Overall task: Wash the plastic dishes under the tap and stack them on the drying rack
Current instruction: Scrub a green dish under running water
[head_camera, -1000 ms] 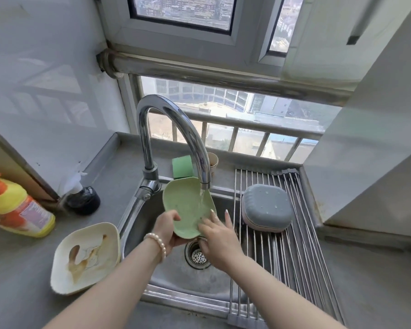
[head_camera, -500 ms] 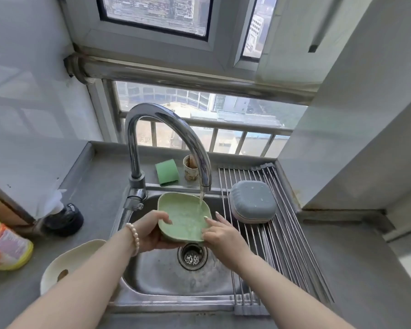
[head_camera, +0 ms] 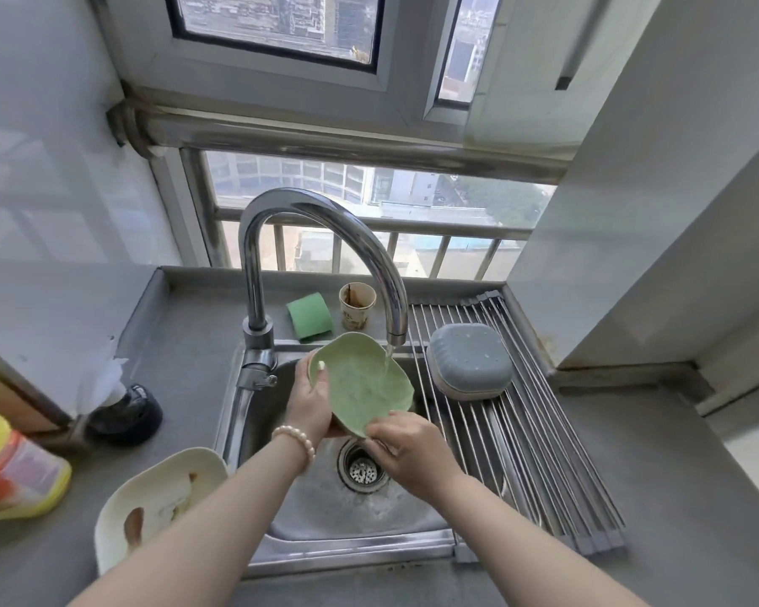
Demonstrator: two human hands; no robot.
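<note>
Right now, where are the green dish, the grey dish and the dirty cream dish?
green dish (head_camera: pixel 360 387), head view, on its wet inner face.
grey dish (head_camera: pixel 469 359), head view, on its upturned base.
cream dish (head_camera: pixel 158 497), head view, on its stained inside.

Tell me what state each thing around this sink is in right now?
tap: running.
green dish: tilted under the stream, held by left hand and right hand.
cream dish: dirty, on the counter.
grey dish: upside down on the drying rack.
paper cup: upright, stained.
</note>
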